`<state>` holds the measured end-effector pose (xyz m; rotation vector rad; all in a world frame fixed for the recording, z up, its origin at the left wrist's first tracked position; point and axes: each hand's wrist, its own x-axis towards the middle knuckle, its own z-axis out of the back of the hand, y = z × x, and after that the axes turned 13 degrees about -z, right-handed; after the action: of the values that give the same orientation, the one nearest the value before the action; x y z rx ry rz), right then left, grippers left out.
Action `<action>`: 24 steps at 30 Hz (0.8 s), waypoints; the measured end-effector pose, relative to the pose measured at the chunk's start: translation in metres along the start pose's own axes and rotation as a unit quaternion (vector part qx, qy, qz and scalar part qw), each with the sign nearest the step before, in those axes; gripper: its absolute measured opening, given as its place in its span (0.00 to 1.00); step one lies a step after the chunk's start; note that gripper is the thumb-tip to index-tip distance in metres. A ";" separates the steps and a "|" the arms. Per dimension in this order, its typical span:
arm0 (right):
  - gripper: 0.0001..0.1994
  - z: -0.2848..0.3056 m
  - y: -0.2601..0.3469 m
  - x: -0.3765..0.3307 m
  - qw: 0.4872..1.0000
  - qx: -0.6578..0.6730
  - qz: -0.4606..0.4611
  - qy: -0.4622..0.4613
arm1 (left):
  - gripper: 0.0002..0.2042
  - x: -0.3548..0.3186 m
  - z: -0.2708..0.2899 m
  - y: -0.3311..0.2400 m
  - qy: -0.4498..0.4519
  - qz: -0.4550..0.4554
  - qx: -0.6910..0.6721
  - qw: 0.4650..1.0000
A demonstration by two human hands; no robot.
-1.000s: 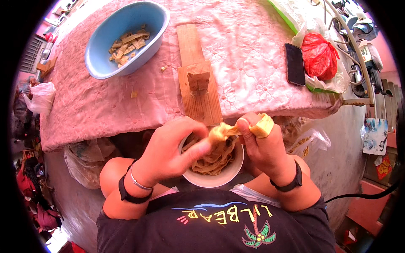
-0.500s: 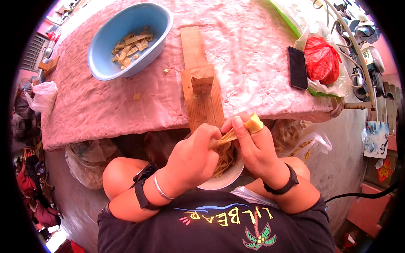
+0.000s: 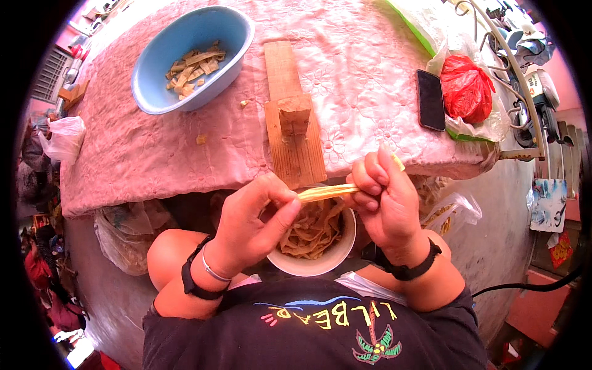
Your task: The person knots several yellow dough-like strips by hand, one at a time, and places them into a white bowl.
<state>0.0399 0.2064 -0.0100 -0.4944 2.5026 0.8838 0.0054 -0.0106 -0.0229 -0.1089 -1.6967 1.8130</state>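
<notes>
A thin yellowish strip is stretched level between my two hands, just above a white bowl on my lap. My left hand pinches the strip's left end with thumb and forefinger. My right hand grips the right end, and a short yellow piece sticks out above its fingers. The white bowl holds a heap of tan strips of the same kind. Both wrists wear dark bands.
A pink cloth covers the table. On it stand a blue bowl with cut strips, a wooden board with a block, a black phone and a red bag. Plastic bags lie beside my left knee.
My hands have drawn apart, pulling the strip out straight between them. My right hand rose a little above the bowl, and my left hand slid leftward.
</notes>
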 end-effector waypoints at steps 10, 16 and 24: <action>0.20 0.016 -0.023 -0.002 0.668 -0.730 -0.067 0.129 | 0.23 0.005 0.001 -0.015 0.030 0.200 -0.299 0.933; 0.13 -0.001 -0.008 0.009 0.862 -0.489 0.095 0.089 | 0.13 -0.003 -0.006 0.006 0.067 0.151 -0.227 0.960; 0.10 0.014 -0.004 0.050 0.885 -0.442 0.123 -0.081 | 0.07 0.014 0.013 0.034 0.020 0.121 0.073 0.990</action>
<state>0.0036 0.2032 -0.0479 -0.3382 1.9075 2.0811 -0.0253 -0.0132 -0.0472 -0.2986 -1.5712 2.0917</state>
